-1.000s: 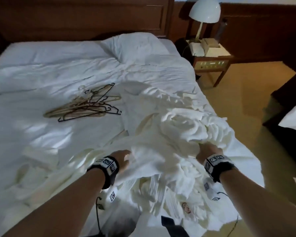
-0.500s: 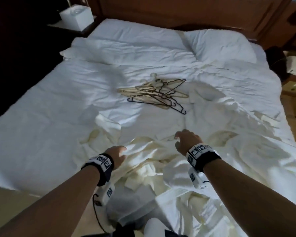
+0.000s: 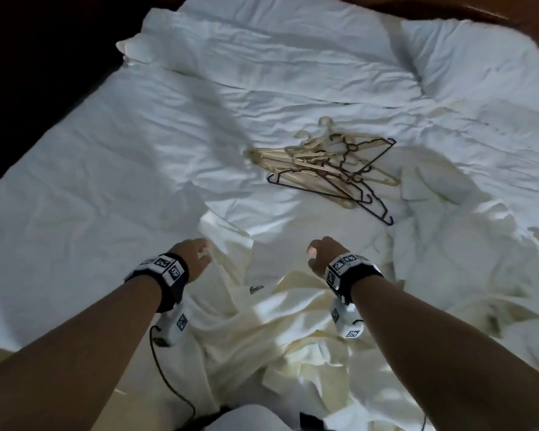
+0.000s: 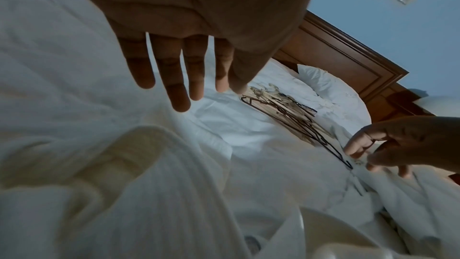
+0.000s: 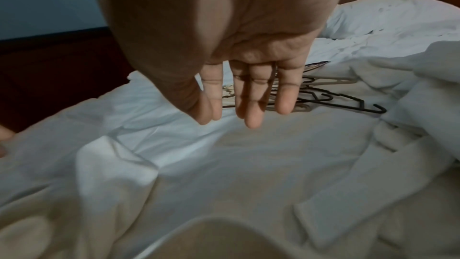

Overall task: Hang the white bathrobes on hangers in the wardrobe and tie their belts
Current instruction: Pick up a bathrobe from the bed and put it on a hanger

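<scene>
A cream-white bathrobe (image 3: 262, 309) lies spread over the near edge of the bed, with a small dark logo facing up. My left hand (image 3: 193, 256) hovers at the robe's left edge. In the left wrist view its fingers (image 4: 179, 78) are straight and hold nothing. My right hand (image 3: 322, 253) hangs over the robe's upper right part, fingers (image 5: 248, 95) straight and relaxed, empty. A pile of several beige and black hangers (image 3: 330, 169) lies on the duvet beyond my hands, also seen as hangers (image 4: 286, 113) and hangers (image 5: 336, 101). No wardrobe is in view.
The white duvet (image 3: 137, 150) covers the bed, with pillows (image 3: 479, 66) at the head against a wooden headboard (image 4: 348, 62). More crumpled white cloth (image 3: 455, 244) is heaped on the right. Dark floor lies left of the bed.
Both hands have let go of the bunched robe they gripped a second ago. The robe now lies spread out, and my view has swung left toward the middle of the bed.
</scene>
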